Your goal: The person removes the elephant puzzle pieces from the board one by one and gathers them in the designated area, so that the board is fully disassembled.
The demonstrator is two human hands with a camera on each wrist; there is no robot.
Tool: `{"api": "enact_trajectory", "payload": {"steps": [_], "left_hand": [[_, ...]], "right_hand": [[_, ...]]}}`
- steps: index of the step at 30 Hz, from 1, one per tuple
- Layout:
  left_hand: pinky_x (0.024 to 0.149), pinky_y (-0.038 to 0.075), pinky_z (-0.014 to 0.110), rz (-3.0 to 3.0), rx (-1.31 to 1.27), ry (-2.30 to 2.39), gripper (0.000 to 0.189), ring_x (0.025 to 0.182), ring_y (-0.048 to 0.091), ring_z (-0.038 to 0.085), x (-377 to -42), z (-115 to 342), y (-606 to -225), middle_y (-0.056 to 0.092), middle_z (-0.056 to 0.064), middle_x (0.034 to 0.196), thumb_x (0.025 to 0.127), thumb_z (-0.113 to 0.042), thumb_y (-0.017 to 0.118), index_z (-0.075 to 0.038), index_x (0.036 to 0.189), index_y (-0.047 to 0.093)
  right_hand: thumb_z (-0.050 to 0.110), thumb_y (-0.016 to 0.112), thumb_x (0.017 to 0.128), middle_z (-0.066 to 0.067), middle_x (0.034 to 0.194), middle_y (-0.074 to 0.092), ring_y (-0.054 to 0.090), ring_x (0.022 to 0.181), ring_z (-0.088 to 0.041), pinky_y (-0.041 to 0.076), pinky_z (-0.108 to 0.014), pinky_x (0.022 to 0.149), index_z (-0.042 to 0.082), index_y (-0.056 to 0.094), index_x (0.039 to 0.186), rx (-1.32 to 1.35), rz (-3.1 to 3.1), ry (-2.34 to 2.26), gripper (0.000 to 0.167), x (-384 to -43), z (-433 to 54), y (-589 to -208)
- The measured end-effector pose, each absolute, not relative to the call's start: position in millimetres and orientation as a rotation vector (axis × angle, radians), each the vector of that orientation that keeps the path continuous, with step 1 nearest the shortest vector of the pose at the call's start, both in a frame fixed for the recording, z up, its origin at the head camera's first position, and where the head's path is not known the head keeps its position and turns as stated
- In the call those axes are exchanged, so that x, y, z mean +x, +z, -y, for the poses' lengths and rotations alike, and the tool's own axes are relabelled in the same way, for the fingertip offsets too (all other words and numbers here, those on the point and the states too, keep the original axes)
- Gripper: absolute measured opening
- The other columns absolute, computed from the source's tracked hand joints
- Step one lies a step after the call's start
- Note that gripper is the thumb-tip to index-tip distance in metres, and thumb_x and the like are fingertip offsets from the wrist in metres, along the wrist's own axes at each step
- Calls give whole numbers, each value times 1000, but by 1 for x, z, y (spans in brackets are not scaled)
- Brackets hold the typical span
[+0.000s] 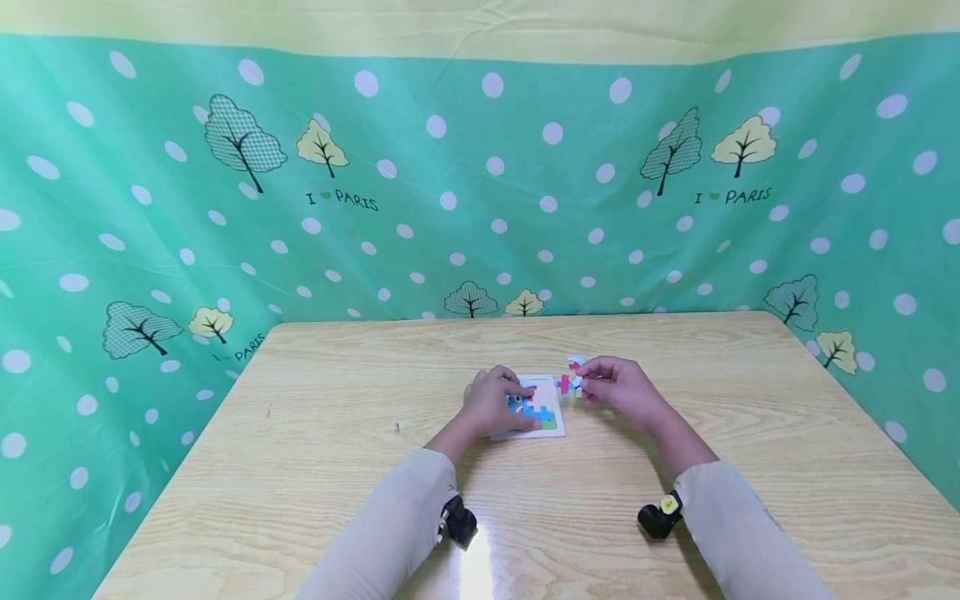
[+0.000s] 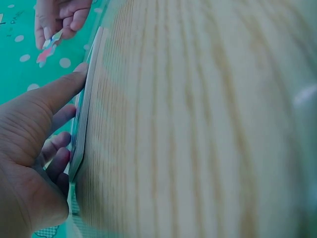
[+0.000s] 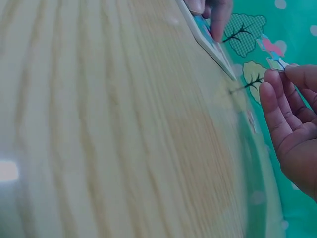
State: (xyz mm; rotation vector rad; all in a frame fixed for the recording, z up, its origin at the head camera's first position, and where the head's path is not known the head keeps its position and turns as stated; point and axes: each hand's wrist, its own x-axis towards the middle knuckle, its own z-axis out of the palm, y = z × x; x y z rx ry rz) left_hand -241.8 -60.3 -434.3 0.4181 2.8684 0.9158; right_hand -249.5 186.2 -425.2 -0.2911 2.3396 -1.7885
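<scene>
A small jigsaw puzzle in a white-edged tray [image 1: 560, 421] lies flat on the table. My left hand [image 1: 495, 402] rests over its left side, with thumb and fingers spread and touching it. Blue and green picture parts show beside the fingers, and a pale patch of the tray shows at the right. My right hand [image 1: 621, 387] pinches a jigsaw piece [image 3: 272, 47] between thumb and fingertips, just right of the tray and above the table. The piece is pink, white and green. Another jigsaw piece [image 1: 576, 360] lies behind it, partly hidden by the right hand.
The wooden table [image 1: 337, 500] spreads around both hands. A tiny dark bit [image 1: 397, 427] lies left of the tray. A green dotted curtain [image 1: 420, 183] hangs behind the table's far edge. Black wrist cameras [image 1: 459, 522] sit on both sleeves.
</scene>
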Motion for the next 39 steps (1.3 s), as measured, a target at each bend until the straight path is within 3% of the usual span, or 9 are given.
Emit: {"api": "enact_trajectory", "payload": {"steps": [11, 24, 39], "left_hand": [[94, 34, 39, -2848, 405, 934, 52, 107, 41, 18, -238, 60, -439, 52, -6, 117, 69, -45, 87, -26, 116, 73], [92, 35, 39, -2868, 414, 913, 52, 107, 41, 19, -240, 63, -438, 52, -5, 117, 70, -44, 87, -25, 116, 73], [92, 35, 39, -2864, 425, 930, 51, 107, 41, 19, -241, 61, -436, 52, -5, 117, 70, -44, 87, -25, 115, 74]], "right_hand": [[3, 61, 94, -19, 95, 64, 61, 89, -33, 56, -36, 79, -4, 62, 113, -174, -2436, -1758, 20, -248, -205, -428], [7, 55, 98, -17, 104, 60, 60, 91, -29, 54, -32, 79, -5, 58, 120, -87, -2493, -1759, 25, -257, -230, -428], [6, 53, 99, -13, 97, 60, 61, 84, -20, 55, -27, 73, -8, 57, 120, -28, -2504, -1833, 26, -269, -244, -436]]}}
